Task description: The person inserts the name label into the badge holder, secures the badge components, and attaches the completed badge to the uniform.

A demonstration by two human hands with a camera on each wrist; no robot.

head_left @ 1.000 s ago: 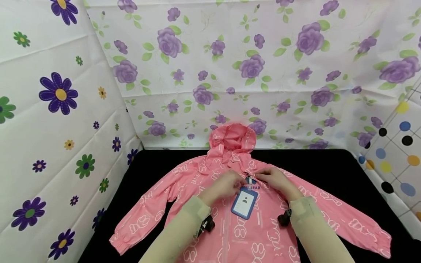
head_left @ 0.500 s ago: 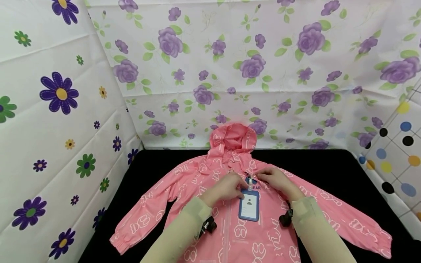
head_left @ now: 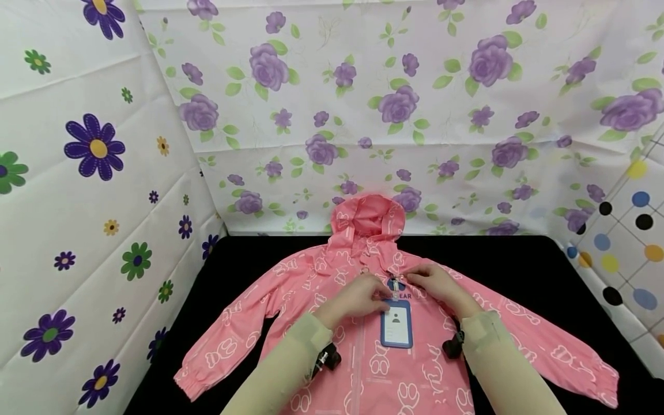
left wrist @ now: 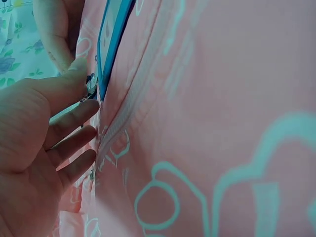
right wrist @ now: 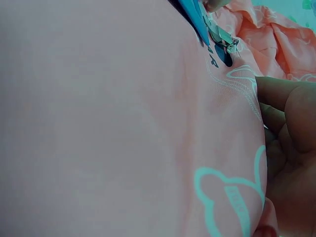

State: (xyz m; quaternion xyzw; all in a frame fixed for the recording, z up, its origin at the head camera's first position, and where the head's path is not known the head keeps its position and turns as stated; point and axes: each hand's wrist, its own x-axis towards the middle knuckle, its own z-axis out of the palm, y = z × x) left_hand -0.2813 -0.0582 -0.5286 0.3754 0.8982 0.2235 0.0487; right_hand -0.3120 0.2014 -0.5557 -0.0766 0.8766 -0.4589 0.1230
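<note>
A blue-framed ID badge holder (head_left: 396, 325) with a white card hangs from a metal clip (head_left: 396, 285) on the chest of a pink hooded jacket (head_left: 358, 369). My left hand (head_left: 360, 298) touches the holder's upper left corner, thumb and fingers fairly straight. In the left wrist view its fingers (left wrist: 74, 123) spread beside the clip and jacket front. My right hand (head_left: 433, 280) rests on the jacket just right of the clip, fingers extended in the head view. The right wrist view shows that hand (right wrist: 296, 128) against the cloth, its fingertips hidden behind the fabric.
The jacket lies spread, sleeves out, on a black table (head_left: 498, 256); its hood (head_left: 367, 216) points to the back. A flower-printed sheet (head_left: 311, 115) stands behind. Patterned sheets flank the left and right sides.
The badge holder has swung from a slant to nearly straight, its lower end shifting right. My left hand has slid slightly right and down with it. My right hand stays almost still.
</note>
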